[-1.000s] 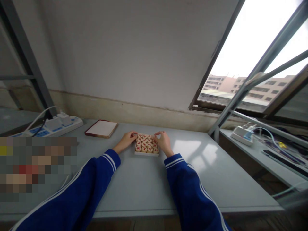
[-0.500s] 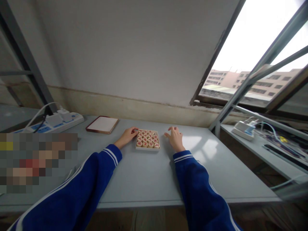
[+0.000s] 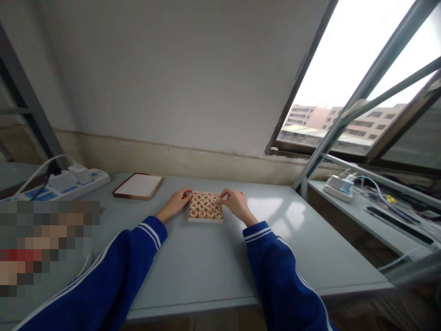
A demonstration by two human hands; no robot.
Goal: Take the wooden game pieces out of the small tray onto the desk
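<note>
A shallow white box (image 3: 206, 220) on the grey desk holds rows of round wooden pieces (image 3: 202, 206) with red characters. At the box's left side, near its back corner, my left hand (image 3: 178, 202) has its fingers closed on the edge. My right hand (image 3: 235, 203) reaches over the right side, thumb and index finger pinched at a piece in the right column. The fingers cover part of that piece, and it appears to sit among the others.
A dark-red-rimmed lid with a white face (image 3: 138, 185) lies at the back left. Beyond it is a power strip (image 3: 82, 184) with plugs and cables. A blurred patch covers the far left. A metal frame post (image 3: 303, 185) stands at the right, by another desk with a power strip (image 3: 338, 187).
My right hand has moved left from beside the box to the pieces, and its fingers have closed. My left hand stays at the box. The view has shifted slightly.
</note>
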